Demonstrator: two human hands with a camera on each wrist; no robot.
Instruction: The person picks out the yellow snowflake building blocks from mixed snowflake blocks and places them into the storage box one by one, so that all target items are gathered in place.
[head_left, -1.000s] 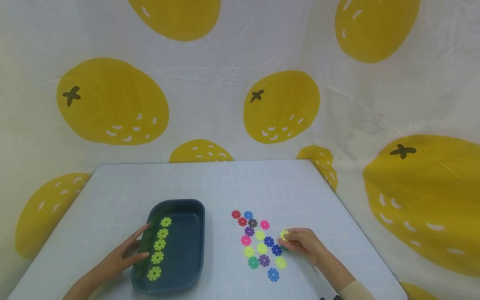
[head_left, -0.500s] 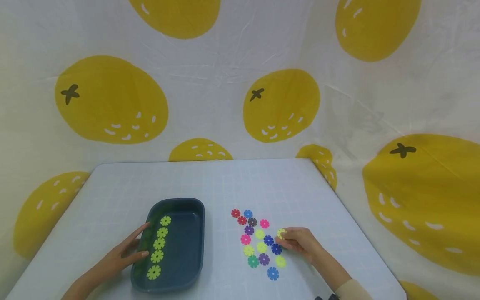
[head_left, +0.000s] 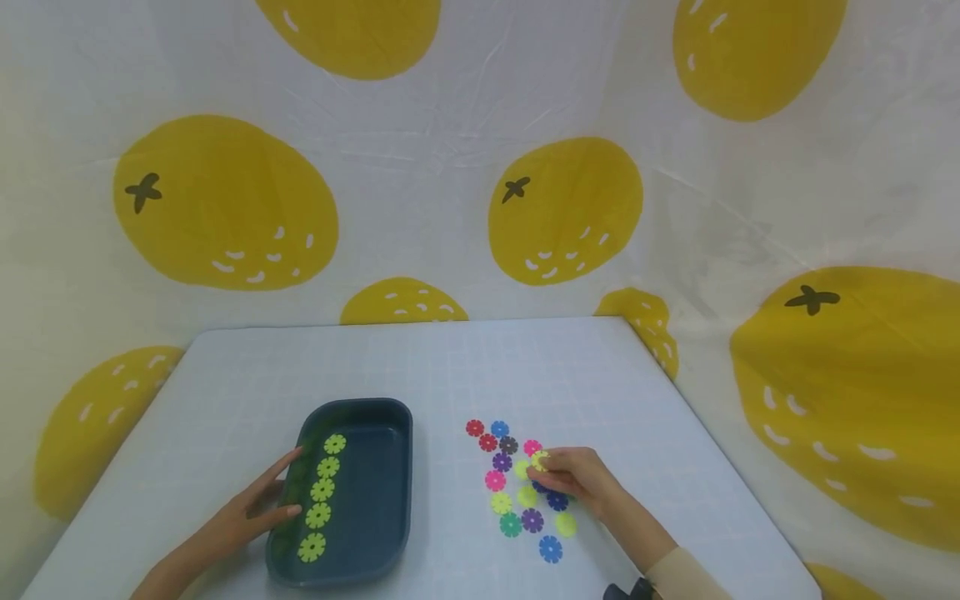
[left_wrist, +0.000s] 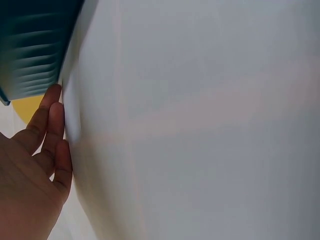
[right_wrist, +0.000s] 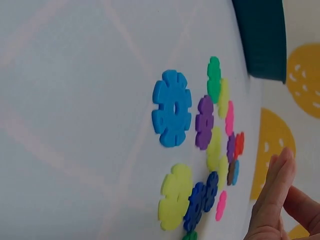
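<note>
In the head view, my right hand [head_left: 583, 480] pinches a yellow-green snowflake disc [head_left: 538, 459] between thumb and fingers, above the loose discs. That held disc is hidden behind the fingers in the right wrist view, where the hand [right_wrist: 274, 202] stands at the lower right. My left hand [head_left: 238, 523] rests against the left side of a dark teal tray [head_left: 371, 500], thumb and index fingertip at its rim. In the left wrist view, fairly straight fingers touch the tray's ribbed outside [left_wrist: 35, 55]. Several yellow-green discs [head_left: 322, 489] lie in a column along the tray's left side.
Right of the tray, several loose discs lie on the white table [head_left: 450, 375], among them a blue disc [right_wrist: 172, 109], a purple disc [head_left: 532, 521], a green disc [head_left: 511, 524] and a red disc [head_left: 475, 427]. A cloth with yellow fruit prints [head_left: 562, 212] hangs behind the table.
My right hand has moved left with the pinched yellow-green disc, from the right edge of the loose discs to over them. The left hand and tray stay in place.
</note>
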